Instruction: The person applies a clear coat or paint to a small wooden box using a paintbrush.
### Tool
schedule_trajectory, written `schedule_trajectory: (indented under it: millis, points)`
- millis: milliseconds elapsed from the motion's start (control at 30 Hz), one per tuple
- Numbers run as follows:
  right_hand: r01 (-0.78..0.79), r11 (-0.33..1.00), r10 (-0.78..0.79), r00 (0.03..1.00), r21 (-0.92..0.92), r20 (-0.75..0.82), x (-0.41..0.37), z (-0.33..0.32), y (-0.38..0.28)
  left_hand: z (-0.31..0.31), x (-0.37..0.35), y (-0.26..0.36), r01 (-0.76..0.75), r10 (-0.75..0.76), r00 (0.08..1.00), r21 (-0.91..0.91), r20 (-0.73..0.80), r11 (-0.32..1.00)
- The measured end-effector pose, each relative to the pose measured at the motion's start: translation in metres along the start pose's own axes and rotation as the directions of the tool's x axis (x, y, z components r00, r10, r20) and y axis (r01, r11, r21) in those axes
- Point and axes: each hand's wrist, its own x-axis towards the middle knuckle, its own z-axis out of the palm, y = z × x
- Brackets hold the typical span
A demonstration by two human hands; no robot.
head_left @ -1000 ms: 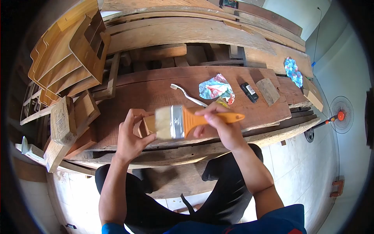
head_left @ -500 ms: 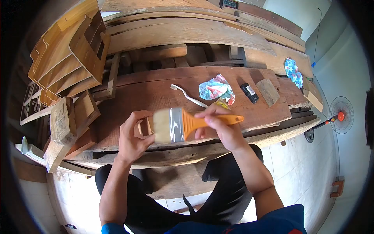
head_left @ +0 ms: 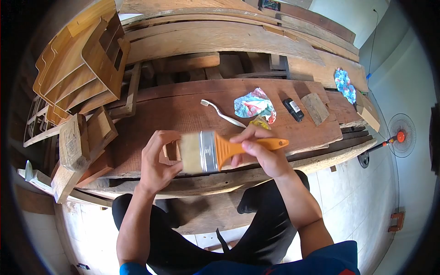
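Note:
My right hand (head_left: 263,151) grips the orange handle of a wide paintbrush (head_left: 208,151). The brush lies level, its pale bristles pointing left and its metal band in the middle. Curled around a small wooden piece (head_left: 171,151) is my left hand (head_left: 156,158), thumb below and fingers above. Bristle tips reach the side of that piece, partly covering it; its full shape is hidden. Just behind my right hand sits a yellow roll (head_left: 260,122), perhaps tape. Beyond the brush lie a white toothbrush (head_left: 220,112) and a crumpled patterned cloth (head_left: 255,104).
On the reddish plank bench (head_left: 151,103) are a black labelled bottle (head_left: 293,110) and a flat wood scrap (head_left: 315,108). A wooden file organizer (head_left: 78,73) stands at left, above stacked wood blocks (head_left: 75,144). At right are a blue cloth (head_left: 344,85), a cardboard box (head_left: 368,112) and a fan (head_left: 401,136).
The paintbrush has shifted slightly down, its bristles still beside the wooden piece. My left hand has stayed nearly in place.

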Motion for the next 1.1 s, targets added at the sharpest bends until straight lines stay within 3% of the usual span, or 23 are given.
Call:
schedule_trajectory:
  millis: [133,233,333,433,533,767,867,967,1067,1100]
  points:
    - [0.018,0.999,-0.023,0.994,-0.048,-0.106,0.004,0.011,-0.006,-0.001,0.001,0.004,0.022,-0.022,1.000,0.017,0.003,1.000]
    - [-0.105,0.993,0.106,0.994,0.046,-0.015,-0.003,0.009,-0.007,0.000,-0.001,-0.002,0.021,-0.021,1.000,-0.007,0.021,1.000]
    - [0.012,0.998,-0.026,0.980,-0.068,-0.199,0.007,0.018,-0.008,-0.001,0.001,0.004,-0.014,0.013,1.000,0.043,0.008,0.999]
    - [-0.075,0.997,0.075,0.997,-0.022,-0.007,-0.002,0.007,-0.006,-0.001,-0.003,-0.006,0.005,-0.005,1.000,0.002,0.029,1.000]
    - [-0.025,0.999,0.023,0.995,-0.019,-0.101,0.001,0.009,-0.004,-0.002,-0.001,-0.005,-0.033,0.033,0.999,0.030,0.012,0.999]
    - [-0.007,0.999,0.004,0.999,-0.049,-0.043,0.002,0.007,-0.003,-0.001,0.000,0.002,0.009,-0.009,1.000,0.000,0.012,1.000]
    - [0.030,0.996,-0.042,0.989,-0.083,-0.142,0.007,0.016,-0.009,-0.001,0.002,0.007,0.008,-0.008,1.000,0.018,0.005,1.000]
    - [-0.073,0.992,0.070,0.997,0.102,0.040,-0.002,0.001,-0.003,-0.001,0.001,0.001,-0.025,0.025,1.000,0.002,0.003,1.000]
    - [0.033,0.999,-0.036,0.991,-0.026,-0.125,0.005,0.009,-0.003,-0.001,0.001,0.000,-0.030,0.030,1.000,0.014,-0.001,0.999]
    - [-0.002,1.000,0.003,0.997,0.007,-0.075,0.002,0.005,-0.003,-0.001,0.000,0.000,-0.015,0.015,1.000,0.006,0.004,1.000]
